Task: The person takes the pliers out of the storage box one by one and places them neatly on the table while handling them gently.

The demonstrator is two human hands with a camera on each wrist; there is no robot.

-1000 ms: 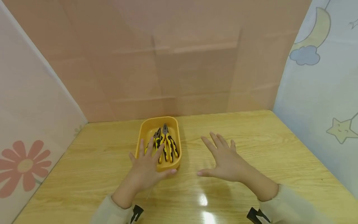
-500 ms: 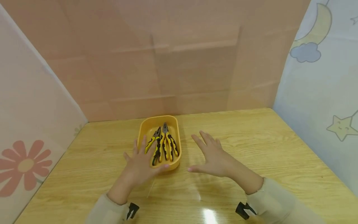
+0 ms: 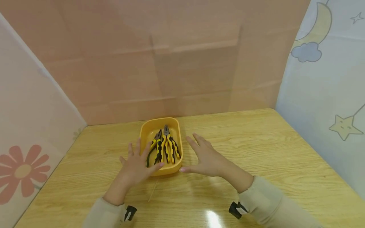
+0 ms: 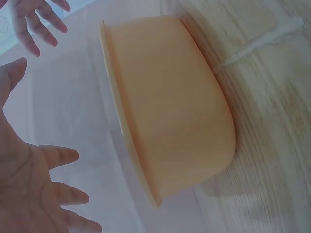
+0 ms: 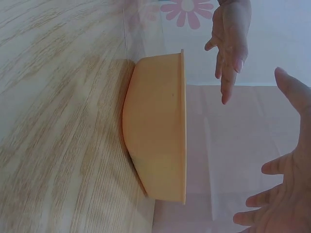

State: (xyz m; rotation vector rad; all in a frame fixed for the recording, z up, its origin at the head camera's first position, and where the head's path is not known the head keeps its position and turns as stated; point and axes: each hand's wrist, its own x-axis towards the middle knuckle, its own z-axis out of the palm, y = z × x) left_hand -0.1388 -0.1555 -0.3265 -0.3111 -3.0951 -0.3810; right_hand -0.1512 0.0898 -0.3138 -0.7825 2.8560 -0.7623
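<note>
A yellow-orange plastic bin (image 3: 151,126) stands on the wooden table, holding several pliers (image 3: 166,131) with yellow-and-black handles and grey metal heads. My left hand (image 3: 134,169) hovers at the bin's near left corner, fingers spread, holding nothing. To the right of the bin, my right hand (image 3: 209,162) is spread too, its thumb close to the near right corner. Both wrist views show the bin's outer wall (image 4: 170,102) apart from the hands; the right hand (image 5: 286,194) and left hand (image 5: 231,39) are both raised above the rim in the right wrist view.
A thin whitish strip (image 3: 153,191) lies on the table (image 3: 242,139) in front of the bin. A plain brownish backdrop (image 3: 196,69) rises behind, with patterned side panels (image 3: 313,95) at left and right. Small black devices (image 3: 239,209) are strapped near the cuffs.
My right hand has moved left, closer to the bin. My left hand has shifted slightly left, showing more of the pliers. The bin has stayed in place on the table.
</note>
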